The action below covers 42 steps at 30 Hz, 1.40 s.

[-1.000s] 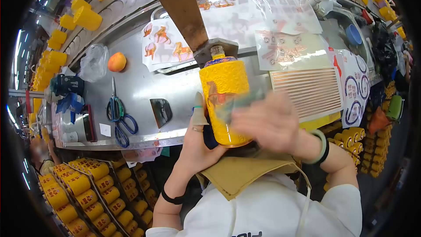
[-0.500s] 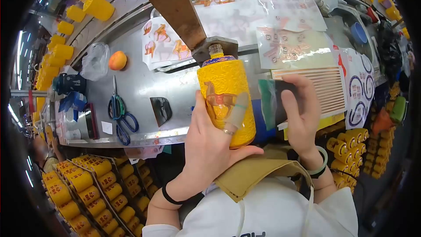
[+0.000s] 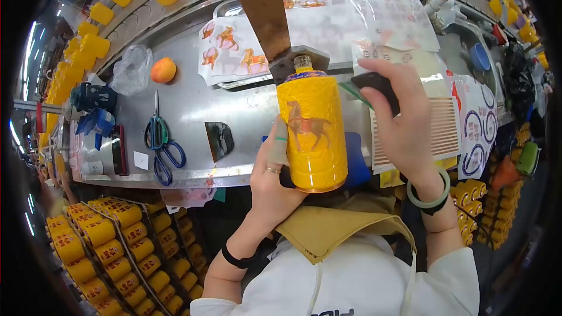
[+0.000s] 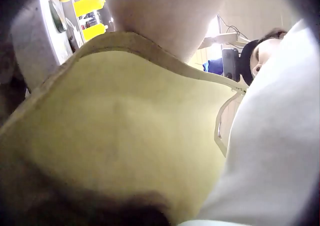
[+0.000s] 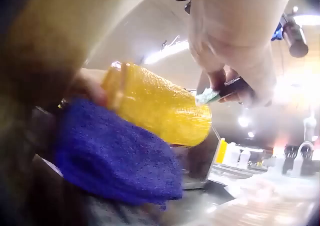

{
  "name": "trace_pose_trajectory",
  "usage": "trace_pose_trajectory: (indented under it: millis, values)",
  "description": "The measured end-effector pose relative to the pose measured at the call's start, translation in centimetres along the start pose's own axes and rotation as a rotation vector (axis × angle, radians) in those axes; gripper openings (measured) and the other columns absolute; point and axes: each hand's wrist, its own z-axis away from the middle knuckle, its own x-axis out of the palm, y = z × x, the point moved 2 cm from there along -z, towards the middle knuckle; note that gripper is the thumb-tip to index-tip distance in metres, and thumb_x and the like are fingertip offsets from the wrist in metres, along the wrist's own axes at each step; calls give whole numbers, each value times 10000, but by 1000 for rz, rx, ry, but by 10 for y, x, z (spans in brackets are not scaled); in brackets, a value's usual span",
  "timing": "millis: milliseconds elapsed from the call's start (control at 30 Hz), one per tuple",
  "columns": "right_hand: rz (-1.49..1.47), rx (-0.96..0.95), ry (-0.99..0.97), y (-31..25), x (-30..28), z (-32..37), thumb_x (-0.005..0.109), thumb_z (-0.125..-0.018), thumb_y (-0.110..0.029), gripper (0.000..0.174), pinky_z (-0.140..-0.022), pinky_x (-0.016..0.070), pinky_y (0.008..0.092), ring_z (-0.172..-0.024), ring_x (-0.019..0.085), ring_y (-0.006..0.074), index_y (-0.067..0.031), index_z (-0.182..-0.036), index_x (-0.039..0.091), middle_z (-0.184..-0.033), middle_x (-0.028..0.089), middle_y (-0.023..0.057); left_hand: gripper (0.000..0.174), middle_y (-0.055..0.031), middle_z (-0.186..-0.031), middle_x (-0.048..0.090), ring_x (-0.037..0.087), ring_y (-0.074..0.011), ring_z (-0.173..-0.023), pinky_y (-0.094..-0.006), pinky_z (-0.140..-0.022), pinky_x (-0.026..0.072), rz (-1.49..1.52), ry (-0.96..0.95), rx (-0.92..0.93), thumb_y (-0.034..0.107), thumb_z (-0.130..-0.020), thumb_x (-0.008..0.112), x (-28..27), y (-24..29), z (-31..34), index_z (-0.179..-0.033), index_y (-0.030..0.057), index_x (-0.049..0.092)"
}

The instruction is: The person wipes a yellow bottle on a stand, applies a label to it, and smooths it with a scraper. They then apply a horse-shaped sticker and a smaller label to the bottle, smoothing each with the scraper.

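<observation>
In the head view a yellow embossed bottle (image 3: pixel 316 169) with a clear glass neck lies neck-away against a metal plate (image 3: pixel 298 58) on a brown bar. A brown horse decal (image 3: pixel 309 129) shows on its upper side. My left hand (image 3: pixel 274 184) grips its lower left side; a pale finger cot covers one finger, and the thumb is hidden behind the base. My right hand (image 3: pixel 407 117) holds a black scraper (image 3: pixel 380 85) with a thin green blade, right of the bottle near its shoulder. The right wrist view shows the blade beside the bottle. My tan apron (image 4: pixel 120 121) fills the left wrist view.
Blue-handled scissors (image 3: pixel 158 143), a peach (image 3: pixel 163 71), a dark glossy piece (image 3: pixel 219 140) and a plastic bag (image 3: pixel 132 73) lie on the left. Decal sheets (image 3: pixel 345 29) spread across the back. A blue cloth (image 5: pixel 120 156) sits under the bottle. Yellow bottles (image 3: pixel 111 246) are racked lower left.
The right hand has drawn the scraper off the bottle and moved it up and right. The left hand crossed over the bottle's face, then returned to its left side, leaving the horse decal uncovered.
</observation>
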Motion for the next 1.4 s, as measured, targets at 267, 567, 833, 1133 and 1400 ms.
trace_pose_trajectory:
  millis: [267, 567, 833, 1133, 1400]
  values:
    - [90, -283, -127, -7, 15, -38, 790, -780, -133, 266, -732, 504, 400, -874, 644, 304, -79, -1023, 696, -935, 714, 64, 1046, -200, -1444, 545, 582, -325, -1273, -392, -1064, 490, 42, 17, -45, 119, -633, 969, -6, 16, 5, -1520, -36, 437]
    - [-113, -786, -247, -22, 2, 42, 752, -766, -132, 264, -670, 443, 290, -770, 578, 152, -167, -1026, 780, -1110, 754, -3, 1016, -179, -1348, 575, 656, -284, -1162, -363, -1008, 532, 143, 35, -86, 104, -699, 932, 1, 4, 10, -1547, -36, 391]
    - [30, -644, -373, -102, -29, 7, 696, -745, -197, 302, -667, 431, 300, -759, 554, 152, -163, -1045, 697, -895, 606, -33, 1059, -202, -1464, 495, 586, -296, -1286, -391, -1072, 498, 135, -61, -29, 89, -737, 908, 2, 6, 7, -1587, -30, 289]
    - [-18, -732, -489, -156, -49, 26, 675, -742, -139, 293, -659, 419, 288, -752, 552, 145, -126, -1034, 699, -892, 621, -13, 1067, -197, -1521, 488, 555, -282, -1342, -379, -1107, 459, 209, -56, -112, 69, -735, 888, 2, 7, 12, -1596, -33, 267]
    - [-15, -705, -516, -144, -78, 27, 626, -785, -42, 292, -731, 446, 283, -815, 584, 153, -59, -1068, 693, -933, 645, 36, 1075, -209, -1542, 464, 549, -286, -1353, -391, -1107, 459, 183, -22, -84, 43, -723, 880, 1, 3, 15, -1598, -34, 260]
